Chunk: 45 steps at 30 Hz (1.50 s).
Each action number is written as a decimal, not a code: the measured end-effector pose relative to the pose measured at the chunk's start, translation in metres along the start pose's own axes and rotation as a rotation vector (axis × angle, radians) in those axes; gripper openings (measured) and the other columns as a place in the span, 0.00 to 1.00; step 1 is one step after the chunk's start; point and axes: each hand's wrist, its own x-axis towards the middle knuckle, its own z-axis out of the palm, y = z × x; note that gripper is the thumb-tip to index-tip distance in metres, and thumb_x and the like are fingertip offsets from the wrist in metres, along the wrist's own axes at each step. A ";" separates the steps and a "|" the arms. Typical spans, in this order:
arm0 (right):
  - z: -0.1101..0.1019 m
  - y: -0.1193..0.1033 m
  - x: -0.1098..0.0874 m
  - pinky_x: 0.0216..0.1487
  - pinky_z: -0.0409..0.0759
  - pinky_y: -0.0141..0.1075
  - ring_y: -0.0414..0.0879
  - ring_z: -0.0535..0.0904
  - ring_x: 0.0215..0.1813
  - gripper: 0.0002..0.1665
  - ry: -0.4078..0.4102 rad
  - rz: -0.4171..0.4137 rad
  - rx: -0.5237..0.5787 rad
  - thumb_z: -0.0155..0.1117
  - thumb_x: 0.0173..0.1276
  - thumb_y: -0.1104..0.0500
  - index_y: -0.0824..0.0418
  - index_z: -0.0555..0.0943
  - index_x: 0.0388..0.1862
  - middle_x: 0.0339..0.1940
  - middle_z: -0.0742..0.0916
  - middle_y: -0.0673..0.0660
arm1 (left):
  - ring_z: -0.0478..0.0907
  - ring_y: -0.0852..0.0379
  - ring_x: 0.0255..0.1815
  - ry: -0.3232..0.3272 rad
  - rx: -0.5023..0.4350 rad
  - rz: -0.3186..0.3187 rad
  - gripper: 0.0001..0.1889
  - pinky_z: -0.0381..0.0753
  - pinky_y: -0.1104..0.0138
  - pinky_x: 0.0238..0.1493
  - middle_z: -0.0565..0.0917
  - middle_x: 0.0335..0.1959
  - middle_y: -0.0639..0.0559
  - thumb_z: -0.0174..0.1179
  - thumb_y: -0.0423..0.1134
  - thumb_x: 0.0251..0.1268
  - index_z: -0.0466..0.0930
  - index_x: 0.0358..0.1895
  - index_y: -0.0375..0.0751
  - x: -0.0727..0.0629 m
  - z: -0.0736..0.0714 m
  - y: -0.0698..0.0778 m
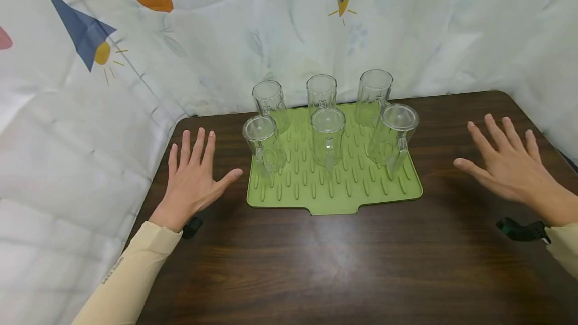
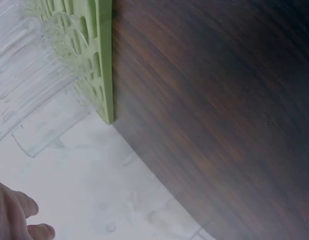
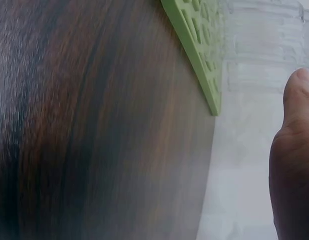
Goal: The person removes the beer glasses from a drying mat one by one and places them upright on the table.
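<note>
Glass mugs with handles stand in two rows of three on a green ribbed drying mat (image 1: 334, 207). Front row: a left mug (image 1: 266, 144), a middle mug (image 1: 328, 137) and a right mug (image 1: 393, 134), their thick bases facing up. Behind them are a left mug (image 1: 271, 102), a middle mug (image 1: 321, 92) and a right mug (image 1: 374, 97), open rims up. My left hand (image 1: 189, 179), fingers spread, is left of the mat and holds nothing. On the right, my empty right hand (image 1: 510, 164) is spread too, apart from the mat.
The dark wooden table (image 1: 271, 265) extends in front of the mat and to both sides. A white printed curtain (image 1: 217, 39) hangs along the table's back and left edges, close behind the rear mugs. Dark straps circle both wrists.
</note>
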 end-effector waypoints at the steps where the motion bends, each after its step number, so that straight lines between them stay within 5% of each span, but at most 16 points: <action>1: 0.001 -0.001 0.001 0.79 0.22 0.74 0.71 0.24 0.85 0.54 0.001 -0.005 0.004 0.42 0.80 0.29 0.51 0.31 0.87 0.86 0.33 0.66 | 0.22 0.41 0.88 0.004 -0.001 0.000 0.56 0.31 0.35 0.84 0.33 0.88 0.47 0.44 0.79 0.68 0.32 0.86 0.51 0.000 0.000 0.001; 12: 0.015 -0.024 0.005 0.82 0.21 0.70 0.66 0.29 0.88 0.57 -0.010 -0.111 0.037 0.49 0.79 0.32 0.59 0.33 0.86 0.88 0.35 0.59 | 0.25 0.41 0.89 0.019 -0.029 0.023 0.57 0.33 0.36 0.85 0.35 0.88 0.45 0.46 0.78 0.69 0.32 0.85 0.47 -0.003 0.001 0.010; 27: 0.031 -0.059 0.008 0.84 0.29 0.68 0.64 0.40 0.89 0.61 -0.062 -0.192 0.023 0.55 0.75 0.30 0.65 0.41 0.86 0.88 0.46 0.67 | 0.34 0.38 0.89 0.128 -0.128 0.074 0.55 0.42 0.35 0.83 0.42 0.88 0.42 0.46 0.75 0.72 0.33 0.85 0.43 -0.008 0.005 0.025; 38: 0.039 -0.078 0.010 0.83 0.31 0.71 0.66 0.39 0.88 0.62 -0.150 -0.194 0.062 0.52 0.76 0.28 0.67 0.39 0.86 0.88 0.44 0.68 | 0.66 0.32 0.77 0.365 -0.355 0.137 0.46 0.66 0.37 0.76 0.72 0.73 0.31 0.45 0.70 0.76 0.61 0.78 0.32 -0.012 0.020 0.041; 45: 0.043 -0.082 0.008 0.81 0.33 0.74 0.68 0.38 0.88 0.63 -0.223 -0.172 0.070 0.49 0.76 0.26 0.67 0.38 0.85 0.87 0.42 0.70 | 0.78 0.38 0.58 0.398 -0.507 0.128 0.31 0.80 0.44 0.58 0.81 0.59 0.37 0.54 0.57 0.79 0.73 0.68 0.33 -0.017 0.027 0.052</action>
